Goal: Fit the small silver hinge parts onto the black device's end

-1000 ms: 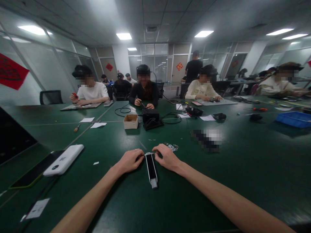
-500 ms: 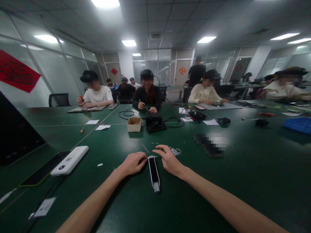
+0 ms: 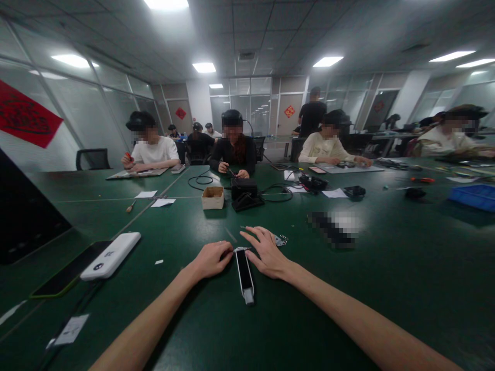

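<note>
A slim device with a white edge, dark face and pale lower end (image 3: 244, 272) lies lengthwise on the green table between my hands. My left hand (image 3: 212, 258) rests at its upper left corner, fingers curled and pressed together. Whatever is in those fingertips is hidden. On the other side, my right hand (image 3: 267, 253) is open, fingers spread forward above the table, with the thumb close to the device's upper right edge. A small light metal bit shows at the device's top, between the two hands. Partly behind my right hand lie small metal parts (image 3: 280, 240).
Ahead stand a small cardboard box (image 3: 212, 198) and a black box-shaped unit (image 3: 244, 189) with cables. A white power bank (image 3: 111, 256) lies on a dark tablet-like panel (image 3: 64, 275) at left. A blue tray (image 3: 474, 197) is far right. Several people sit across the table.
My right hand has spread its fingers and its thumb has come down nearer the device; before, thumb and index were held closer together. My left hand stays at the device's top.
</note>
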Motion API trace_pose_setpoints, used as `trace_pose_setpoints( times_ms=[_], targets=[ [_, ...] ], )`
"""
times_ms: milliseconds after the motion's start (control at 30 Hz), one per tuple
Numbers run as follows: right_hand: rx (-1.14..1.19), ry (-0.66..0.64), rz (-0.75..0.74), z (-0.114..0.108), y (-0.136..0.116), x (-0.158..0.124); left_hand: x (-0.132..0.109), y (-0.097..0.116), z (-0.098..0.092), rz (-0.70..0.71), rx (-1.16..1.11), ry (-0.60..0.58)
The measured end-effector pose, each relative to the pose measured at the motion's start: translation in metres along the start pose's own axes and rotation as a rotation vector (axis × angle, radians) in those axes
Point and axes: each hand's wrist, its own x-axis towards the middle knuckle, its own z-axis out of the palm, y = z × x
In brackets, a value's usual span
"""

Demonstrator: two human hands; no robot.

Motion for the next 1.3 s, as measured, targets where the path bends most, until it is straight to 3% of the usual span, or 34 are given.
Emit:
trace_pose_setpoints(
  times_ms=[133,300,467,600,700,867,1300],
  targets=[
    [0.007,-0.032,0.021,-0.002,-0.003,0.000,0.000,0.002,-0.002,-0.020,-0.021,-0.008],
    [-0.014,0.088,0.043,-0.003,0.001,0.001,-0.001,0.002,-0.001,-0.040,-0.027,-0.001],
    [-0.132,0.217,0.132,-0.023,0.041,-0.003,-0.001,-0.002,0.000,-0.053,-0.039,-0.010],
    [-0.181,0.020,0.197,-0.049,0.084,-0.015,-0.001,0.000,-0.004,-0.053,-0.043,-0.027],
    [-0.199,-0.118,0.165,-0.060,0.099,-0.022,-0.001,0.002,-0.005,-0.029,-0.051,-0.039],
    [-0.189,-0.184,0.158,-0.058,0.094,-0.020,-0.002,0.000,-0.004,-0.026,-0.057,-0.034],
    [-0.087,-0.100,0.406,-0.038,0.083,-0.016,-0.004,0.007,-0.010,-0.067,-0.094,-0.048]
  ],
)
